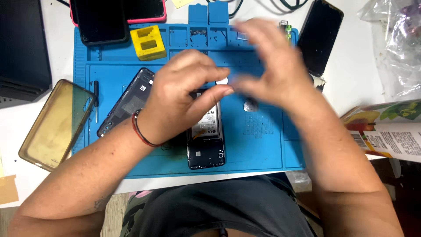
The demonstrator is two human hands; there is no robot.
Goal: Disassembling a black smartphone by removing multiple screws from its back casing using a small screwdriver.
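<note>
Here we work over the blue silicone repair mat [263, 145] on the white counter [359, 83]. At nine o'clock lies a yellowed clear soft phone case [55, 125], and beside it a thin black screwdriver [95, 98] on the mat's edge. Next comes the dark plastic back cover [127, 103], tilted. Our left hand [180, 96] rests on the opened black phone with its battery showing [206, 140], thumb stretched toward a small white part [222, 81]. Our right hand [274, 72] is blurred; its fingers curl toward the same part, but we cannot tell if they grip anything. We judge the tiny piece could slip and vanish among the mat's trays at twelve o'clock, given how little of it there is to hold. A yellow plastic block [148, 41] sits there, a black phone [320, 35] at two o'clock, and a printed carton [386, 127] at three crowds the elbow.
</note>
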